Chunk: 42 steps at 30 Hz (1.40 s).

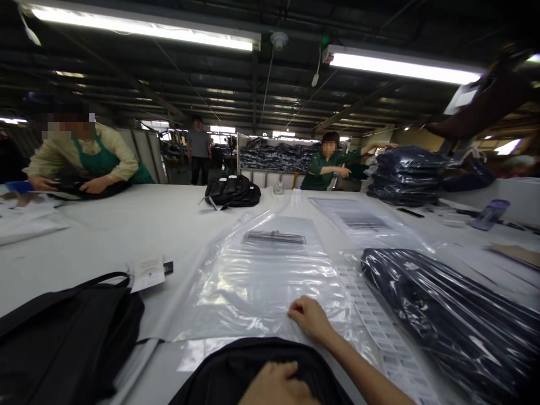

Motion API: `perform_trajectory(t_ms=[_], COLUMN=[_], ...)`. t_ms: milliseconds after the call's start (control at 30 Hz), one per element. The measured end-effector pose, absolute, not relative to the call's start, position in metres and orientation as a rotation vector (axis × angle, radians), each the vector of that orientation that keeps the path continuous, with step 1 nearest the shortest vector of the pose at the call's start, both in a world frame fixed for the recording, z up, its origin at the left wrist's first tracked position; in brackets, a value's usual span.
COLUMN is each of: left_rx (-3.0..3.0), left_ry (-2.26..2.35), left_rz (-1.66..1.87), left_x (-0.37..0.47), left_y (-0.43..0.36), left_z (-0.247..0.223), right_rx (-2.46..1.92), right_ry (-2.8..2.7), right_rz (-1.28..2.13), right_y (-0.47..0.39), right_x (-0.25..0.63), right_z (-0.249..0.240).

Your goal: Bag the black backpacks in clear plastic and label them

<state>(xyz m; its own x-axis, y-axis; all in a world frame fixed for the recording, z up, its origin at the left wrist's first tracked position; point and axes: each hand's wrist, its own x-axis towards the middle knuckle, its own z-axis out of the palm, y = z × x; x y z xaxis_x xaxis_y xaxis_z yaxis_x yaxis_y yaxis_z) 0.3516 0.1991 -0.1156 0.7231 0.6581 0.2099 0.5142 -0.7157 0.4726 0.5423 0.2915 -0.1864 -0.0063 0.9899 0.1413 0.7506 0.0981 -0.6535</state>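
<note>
A black bag (223, 368) lies at the bottom centre, close to me. My left hand (276, 385) rests on top of it, fingers partly spread, cut off by the lower edge. Just beyond the bag, my right hand (310, 318) has its fingers bent together at the near part of a clear plastic bag (270, 281) with printed text; whether it pinches the film is too small to tell. The plastic bag lies flat on the white table (97, 230).
Another black bag (63, 332) with a paper tag (148, 273) lies left. To the right are a sheet of labels (379, 326) and a plastic-wrapped dark bag (447, 315). Black bags (233, 191) and a wrapped stack (405, 174) stand farther back. People work across the table.
</note>
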Motion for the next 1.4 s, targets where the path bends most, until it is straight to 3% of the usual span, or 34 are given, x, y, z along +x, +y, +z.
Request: perform_trajectory(t_ms=[133, 300, 700, 1133, 1400], left_rx=[2.517, 2.619, 2.468, 1.964, 2.147], left_ry=[1.307, 1.413, 1.323, 1.232, 1.359], left_rz=[0.531, 0.113, 0.459, 0.403, 0.354], left_x=[0.344, 0.341, 0.328, 0.321, 0.311], left_y=[0.280, 0.336, 0.372, 0.392, 0.399], left_z=[-0.085, -0.120, -0.116, -0.123, -0.109], right_rx=[-1.740, -1.758, -1.482, -1.621, -1.561], right_ry=[-1.830, -1.842, -2.030, -1.781, -1.733], right_rz=[0.565, 0.544, 0.275, 0.652, 0.726], right_y=[0.302, 0.313, 0.313, 0.313, 0.320], right_x=[0.545, 0.552, 0.550, 0.561, 0.566], right_z=[-0.194, -0.191, -0.176, -0.190, -0.180])
